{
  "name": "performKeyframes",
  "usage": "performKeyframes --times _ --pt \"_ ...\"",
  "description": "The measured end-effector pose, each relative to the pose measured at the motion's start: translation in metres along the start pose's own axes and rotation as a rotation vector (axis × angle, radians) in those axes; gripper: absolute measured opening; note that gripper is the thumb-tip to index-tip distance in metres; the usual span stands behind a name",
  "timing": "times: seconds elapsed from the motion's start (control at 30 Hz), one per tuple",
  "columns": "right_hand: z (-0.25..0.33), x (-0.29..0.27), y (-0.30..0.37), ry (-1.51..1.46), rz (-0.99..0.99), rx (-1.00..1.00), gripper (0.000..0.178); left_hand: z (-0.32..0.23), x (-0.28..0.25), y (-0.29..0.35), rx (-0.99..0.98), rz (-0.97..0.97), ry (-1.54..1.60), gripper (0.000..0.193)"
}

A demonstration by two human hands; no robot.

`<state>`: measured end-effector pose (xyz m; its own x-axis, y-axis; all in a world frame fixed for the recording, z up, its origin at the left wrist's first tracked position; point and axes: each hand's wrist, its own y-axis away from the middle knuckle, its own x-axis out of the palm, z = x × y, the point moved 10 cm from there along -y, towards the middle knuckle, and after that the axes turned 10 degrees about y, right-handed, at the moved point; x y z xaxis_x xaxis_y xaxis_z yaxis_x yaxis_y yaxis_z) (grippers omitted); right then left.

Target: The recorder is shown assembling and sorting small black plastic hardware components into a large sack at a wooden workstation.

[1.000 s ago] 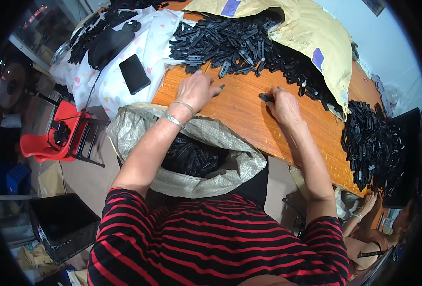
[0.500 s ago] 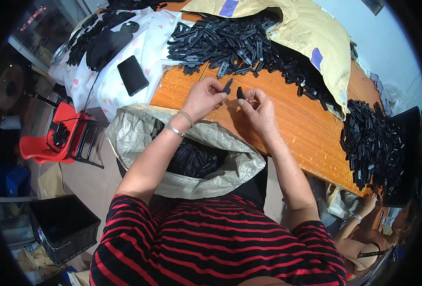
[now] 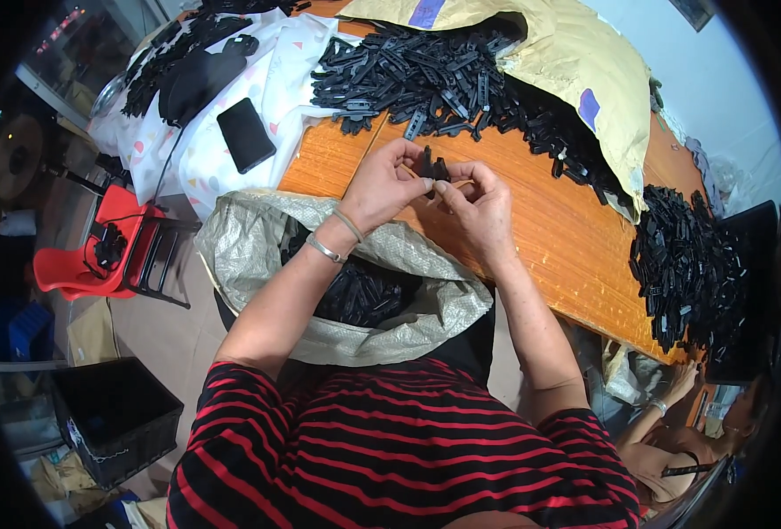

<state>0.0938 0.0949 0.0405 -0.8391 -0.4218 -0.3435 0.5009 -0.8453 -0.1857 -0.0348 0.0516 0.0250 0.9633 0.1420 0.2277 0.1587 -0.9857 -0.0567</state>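
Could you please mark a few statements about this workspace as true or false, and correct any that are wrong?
1. The left hand holds a small black piece in its fingers. True.
2. The right hand is down inside the sack. False: it is close beside the left hand, above the wooden table.
3. The woven sack is open at the top, with dark pieces inside. True.
4. The black phone lies on the red chair. False: it lies on the patterned white sheet.
5. A red chair stands on the person's left. True.
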Motion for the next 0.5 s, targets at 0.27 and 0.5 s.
performKeyframes --times 0.27,0.5 --pt "-0.008 0.002 -0.002 -0.052 0.031 0.053 0.013 -0.016 0.000 0.004 0.150 -0.097 -0.198 0.028" --pt "0.028 -0.013 0.008 0.332 -0.138 -0.297 0.019 -0.022 0.012 0.014 0.181 -0.120 -0.223 0.032"
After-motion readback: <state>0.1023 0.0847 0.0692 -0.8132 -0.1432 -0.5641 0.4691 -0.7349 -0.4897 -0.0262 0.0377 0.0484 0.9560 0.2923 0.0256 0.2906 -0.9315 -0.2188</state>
